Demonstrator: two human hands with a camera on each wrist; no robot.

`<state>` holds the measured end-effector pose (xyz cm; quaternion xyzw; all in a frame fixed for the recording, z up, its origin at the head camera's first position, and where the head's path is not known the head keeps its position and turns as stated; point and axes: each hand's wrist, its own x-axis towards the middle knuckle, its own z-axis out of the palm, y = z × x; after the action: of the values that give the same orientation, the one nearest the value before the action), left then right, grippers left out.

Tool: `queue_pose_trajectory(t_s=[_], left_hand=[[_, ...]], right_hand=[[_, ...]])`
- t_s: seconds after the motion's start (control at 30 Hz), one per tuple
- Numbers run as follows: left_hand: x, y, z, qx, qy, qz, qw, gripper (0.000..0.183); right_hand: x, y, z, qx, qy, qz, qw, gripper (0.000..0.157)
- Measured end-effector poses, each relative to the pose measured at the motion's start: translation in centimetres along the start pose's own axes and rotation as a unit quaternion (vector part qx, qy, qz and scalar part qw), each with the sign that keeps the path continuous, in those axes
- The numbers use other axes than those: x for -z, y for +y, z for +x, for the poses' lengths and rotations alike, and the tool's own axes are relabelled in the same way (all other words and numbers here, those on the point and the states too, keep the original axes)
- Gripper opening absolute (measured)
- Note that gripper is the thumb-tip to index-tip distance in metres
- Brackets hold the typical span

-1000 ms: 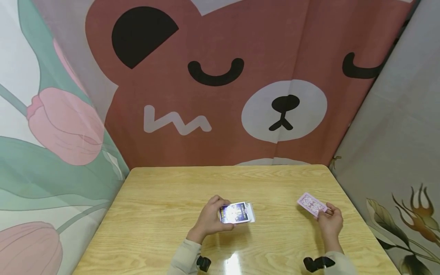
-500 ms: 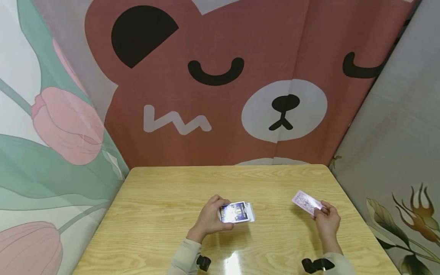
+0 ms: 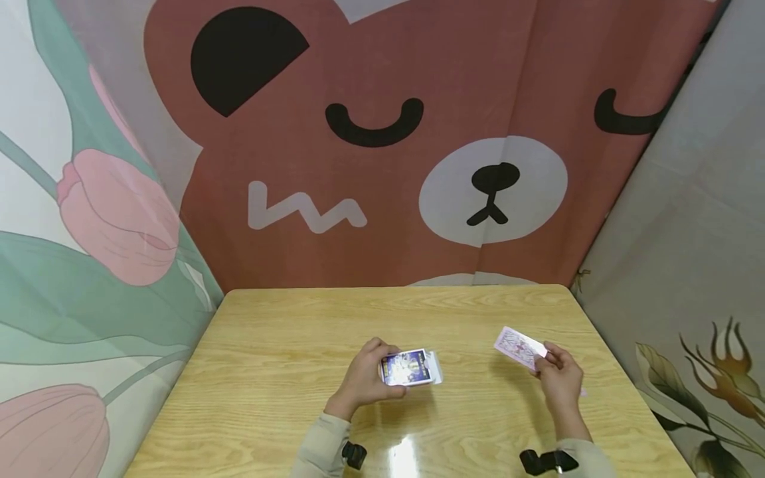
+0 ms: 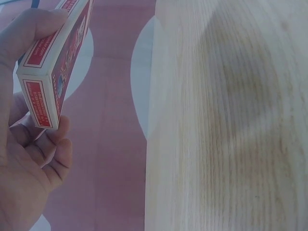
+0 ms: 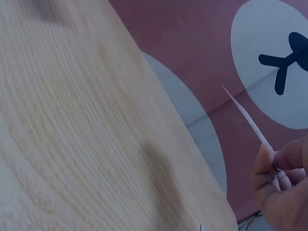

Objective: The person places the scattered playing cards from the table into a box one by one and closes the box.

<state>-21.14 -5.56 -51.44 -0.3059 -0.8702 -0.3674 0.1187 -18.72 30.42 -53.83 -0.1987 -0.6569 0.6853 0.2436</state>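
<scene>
In the head view my left hand [image 3: 361, 378] grips a playing-card box [image 3: 408, 368] by its sides, thumb at the near edge. Its upper face is dark blue-purple with glare, and a pale flap [image 3: 437, 367] sticks out at its right end. Red and white print covers the box's sides [image 4: 41, 98] in the left wrist view. To the right, my right hand [image 3: 562, 382] pinches pink-backed playing cards [image 3: 518, 346] between thumb and fingers, above the table. The right wrist view shows them edge-on as a thin sliver [image 5: 246, 118]; how many there are cannot be told.
A light wooden table [image 3: 287, 338] lies under both hands. Behind it hangs a bear-print curtain [image 3: 299, 259], with floral curtains [image 3: 119, 219] at the sides. A tiny pink bit [image 3: 583, 392] shows beside the right hand, mostly hidden.
My right hand has moved left and slightly away from me with the playing cards, closer to the box. A small pink bit now shows behind it. The left hand stays in place.
</scene>
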Motion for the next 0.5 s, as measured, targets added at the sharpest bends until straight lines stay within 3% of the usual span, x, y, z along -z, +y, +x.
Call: queue_pose_trajectory(t_s=[0.07,0.2,0.3,0.43,0.5], left_hand=[[0.0,0.0,0.0,0.0,0.0,0.001,1.0,0.062],[-0.1,0.0,0.0,-0.002,-0.001,-0.002,1.0,0.061],[-0.1,0.0,0.1,0.0,-0.001,-0.005,1.0,0.061],[-0.2,0.0,0.0,0.005,0.0,-0.011,0.9999,0.062],[-0.2,0.0,0.0,0.008,0.0,-0.014,0.9999,0.062]], right_hand=[[-0.1,0.0,0.1,-0.016,-0.001,-0.006,1.0,0.039],[0.7,5.6,3.3,-0.008,0.007,0.017,1.0,0.037],[0.6,6.7,3.6,0.014,-0.003,0.032,0.999,0.037],[-1.2,0.0,-0.4,-0.018,-0.015,0.002,1.0,0.042],[-1.7,-1.7,-1.6,-0.024,-0.02,-0.002,1.0,0.041]])
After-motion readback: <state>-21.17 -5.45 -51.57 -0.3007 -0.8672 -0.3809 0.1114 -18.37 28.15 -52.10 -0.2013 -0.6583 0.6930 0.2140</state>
